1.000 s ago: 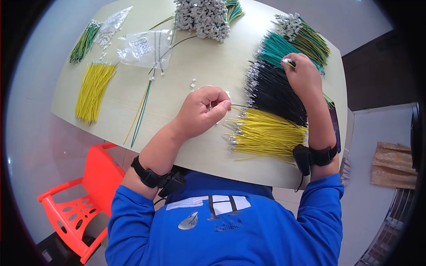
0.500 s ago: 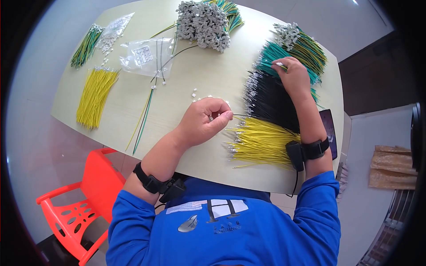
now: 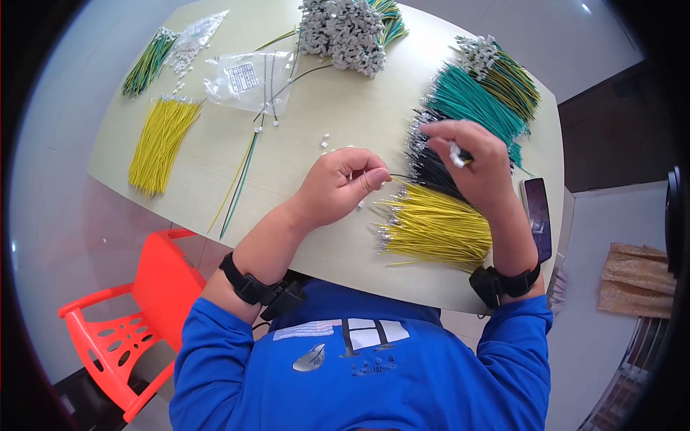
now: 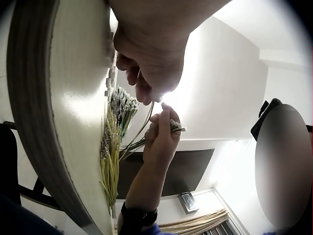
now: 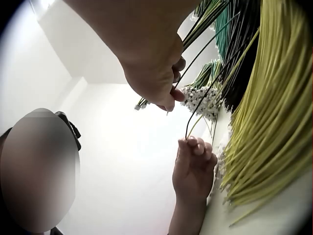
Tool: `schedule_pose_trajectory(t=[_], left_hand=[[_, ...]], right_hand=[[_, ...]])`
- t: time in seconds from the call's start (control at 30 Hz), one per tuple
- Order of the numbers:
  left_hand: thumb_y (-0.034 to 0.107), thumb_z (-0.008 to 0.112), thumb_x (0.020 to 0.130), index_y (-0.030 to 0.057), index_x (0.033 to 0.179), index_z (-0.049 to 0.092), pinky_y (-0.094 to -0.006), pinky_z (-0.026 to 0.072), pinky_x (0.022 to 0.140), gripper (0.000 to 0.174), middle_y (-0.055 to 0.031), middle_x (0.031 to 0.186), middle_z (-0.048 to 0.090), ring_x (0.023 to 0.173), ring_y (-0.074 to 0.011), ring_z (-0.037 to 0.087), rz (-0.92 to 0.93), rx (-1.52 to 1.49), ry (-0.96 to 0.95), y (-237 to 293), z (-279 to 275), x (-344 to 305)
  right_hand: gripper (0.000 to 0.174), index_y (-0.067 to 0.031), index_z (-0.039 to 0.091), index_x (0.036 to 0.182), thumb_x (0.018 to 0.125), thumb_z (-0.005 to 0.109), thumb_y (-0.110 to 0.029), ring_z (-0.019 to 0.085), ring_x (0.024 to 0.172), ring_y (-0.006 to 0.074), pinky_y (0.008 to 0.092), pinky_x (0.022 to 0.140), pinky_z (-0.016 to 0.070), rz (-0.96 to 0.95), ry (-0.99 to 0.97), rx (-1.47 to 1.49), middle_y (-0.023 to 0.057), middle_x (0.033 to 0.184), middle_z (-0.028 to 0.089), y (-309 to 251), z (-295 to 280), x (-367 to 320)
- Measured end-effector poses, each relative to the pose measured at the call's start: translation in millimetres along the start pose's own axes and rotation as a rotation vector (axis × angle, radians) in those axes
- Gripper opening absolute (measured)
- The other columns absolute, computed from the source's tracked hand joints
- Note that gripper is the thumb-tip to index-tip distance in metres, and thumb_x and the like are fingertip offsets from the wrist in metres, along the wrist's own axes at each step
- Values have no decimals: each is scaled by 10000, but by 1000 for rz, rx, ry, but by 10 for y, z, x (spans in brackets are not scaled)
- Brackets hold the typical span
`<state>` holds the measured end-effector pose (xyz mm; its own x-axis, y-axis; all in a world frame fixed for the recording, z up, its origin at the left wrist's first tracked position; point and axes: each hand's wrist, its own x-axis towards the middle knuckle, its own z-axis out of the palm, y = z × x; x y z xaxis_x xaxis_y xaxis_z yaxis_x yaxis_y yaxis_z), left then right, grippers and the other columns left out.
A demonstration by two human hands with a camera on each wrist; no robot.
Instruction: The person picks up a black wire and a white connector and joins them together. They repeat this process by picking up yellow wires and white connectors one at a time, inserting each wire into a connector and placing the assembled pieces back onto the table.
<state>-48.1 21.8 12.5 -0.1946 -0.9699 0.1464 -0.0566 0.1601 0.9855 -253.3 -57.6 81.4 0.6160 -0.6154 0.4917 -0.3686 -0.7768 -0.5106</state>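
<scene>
My left hand [image 3: 341, 188] is over the front middle of the table, its thumb and fingertips pinching the ends of a black wire [image 5: 188, 122] and a yellow wire [image 5: 195, 125]; those ends are hidden in the fingers. Facing it, my right hand [image 3: 474, 161] is raised above the pile of black wires [image 3: 438, 172]. In its palm it holds a small bundle of wires with white connectors [image 4: 175, 126] sticking out. In the right wrist view, its thumb and forefinger pinch the tip of a single dark green wire [image 5: 203, 53].
Loose yellow wires [image 3: 431, 226] and green wires [image 3: 474, 97] flank the black pile. Finished-looking bundles with white connectors [image 3: 343, 36] stand at the back. Left are a plastic bag [image 3: 248, 82] and more yellow wires [image 3: 164, 147]. A phone [image 3: 537, 219] lies at the right edge.
My right hand has come away from the green wires, back toward me and closer to my left hand. The left hand keeps its pinch and has hardly moved.
</scene>
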Motion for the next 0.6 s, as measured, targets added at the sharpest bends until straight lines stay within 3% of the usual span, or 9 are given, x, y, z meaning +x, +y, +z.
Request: schedule_pose_trajectory(t=[0.27, 0.6], left_hand=[[129, 573, 921, 0, 926, 607, -194, 417, 655, 133, -11, 807, 594, 734, -56, 524, -13, -70, -45, 38, 10, -17], [101, 568, 918, -10, 948, 603, -198, 426, 659, 120, -24, 838, 599, 755, -66, 543, -31, -59, -89, 12, 13, -13]], right_hand=[[92, -35, 650, 829, 752, 698, -19, 606, 681, 185, 272, 620, 467, 113, -100, 68, 62, 750, 646, -151, 156, -269], [81, -33, 633, 783, 746, 706, -37, 598, 667, 183, 274, 616, 461, 103, -46, 92, 61, 722, 629, -160, 239, -315]])
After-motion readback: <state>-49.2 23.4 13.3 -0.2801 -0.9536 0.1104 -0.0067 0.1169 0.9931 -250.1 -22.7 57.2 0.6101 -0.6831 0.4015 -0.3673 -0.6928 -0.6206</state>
